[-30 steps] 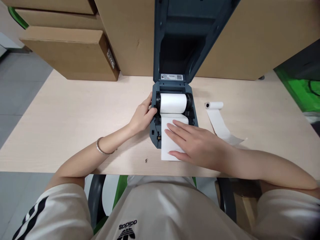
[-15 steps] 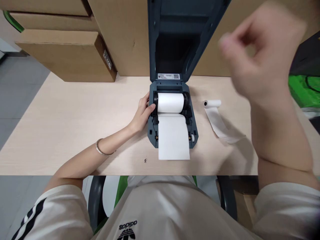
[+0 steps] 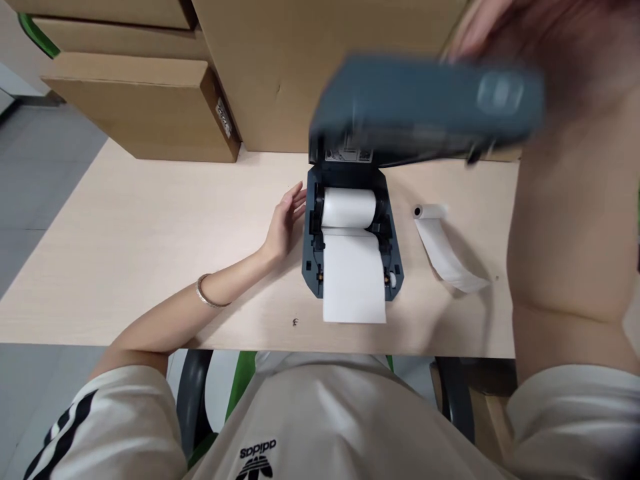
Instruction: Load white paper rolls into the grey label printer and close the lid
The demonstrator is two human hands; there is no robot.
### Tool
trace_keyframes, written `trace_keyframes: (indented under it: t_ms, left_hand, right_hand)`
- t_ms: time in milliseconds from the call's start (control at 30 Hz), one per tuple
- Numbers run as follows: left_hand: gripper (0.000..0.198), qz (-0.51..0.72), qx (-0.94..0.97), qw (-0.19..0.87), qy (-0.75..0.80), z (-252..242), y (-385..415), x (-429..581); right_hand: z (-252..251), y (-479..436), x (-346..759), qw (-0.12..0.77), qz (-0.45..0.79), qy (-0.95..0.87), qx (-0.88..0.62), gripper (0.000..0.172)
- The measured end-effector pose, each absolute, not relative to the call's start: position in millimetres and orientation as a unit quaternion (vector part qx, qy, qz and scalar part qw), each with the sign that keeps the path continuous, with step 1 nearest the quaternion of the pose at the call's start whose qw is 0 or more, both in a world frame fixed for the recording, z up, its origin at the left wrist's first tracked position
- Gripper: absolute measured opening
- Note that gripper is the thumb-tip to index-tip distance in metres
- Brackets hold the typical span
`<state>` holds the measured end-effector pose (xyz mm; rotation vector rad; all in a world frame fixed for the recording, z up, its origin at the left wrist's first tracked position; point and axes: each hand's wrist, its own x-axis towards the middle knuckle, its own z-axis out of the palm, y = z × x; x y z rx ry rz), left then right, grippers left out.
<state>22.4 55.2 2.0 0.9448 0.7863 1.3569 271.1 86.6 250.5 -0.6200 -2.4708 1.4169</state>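
Note:
A dark blue label printer sits on the pale wooden desk. A white paper roll lies in its bay, and a white strip runs out over its front. The printer's lid is tilted halfway down and blurred. My right hand is raised on top of the lid at the upper right, smeared by motion. My left hand rests beside the printer's left wall with fingers stretched out, holding nothing.
A small spent roll with a loose paper tail lies right of the printer. Cardboard boxes stand along the back of the desk. A tiny dark scrap lies near the front edge. A chair shows below.
My right hand left the paper strip, rose to the lid and is swinging it down. My left hand let go of the printer's side and opened.

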Motion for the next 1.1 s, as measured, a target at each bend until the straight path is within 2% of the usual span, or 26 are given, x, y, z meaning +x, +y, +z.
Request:
trace_keyframes:
  t_ms: [67,233,333,500,667,733,867,1100]
  left_hand:
    - [0.052,0.579,0.405,0.619,0.342,6,52,22]
    - [0.057,0.564,0.457,0.598,0.34,4,57,18]
    - [0.063,0.546,0.507,0.569,0.35,-3,62,16]
    - [0.063,0.515,0.544,0.555,0.361,-9,65,16]
    - [0.08,0.491,0.553,0.53,0.414,5,59,12]
    - [0.083,0.483,0.617,0.466,0.412,22,50,10]
    - [0.085,0.451,0.78,0.324,0.288,53,28,12]
    - [0.064,0.43,0.772,0.345,0.316,63,15,15]
  right_hand:
    - [237,73,270,0.129,0.52,-0.821,-0.199,0.061]
    - [181,46,240,0.195,0.639,-0.736,-0.109,0.073]
    - [162,35,230,0.217,0.637,-0.733,-0.094,0.073]
    - [161,31,236,0.228,0.61,-0.754,-0.082,0.071]
    - [159,32,236,0.231,0.626,-0.739,-0.096,0.069]
    - [159,31,236,0.232,0.624,-0.74,-0.097,0.069]
    - [163,33,239,0.223,0.637,-0.732,-0.097,0.071]
    - [165,36,241,0.19,0.663,-0.712,-0.13,0.073]
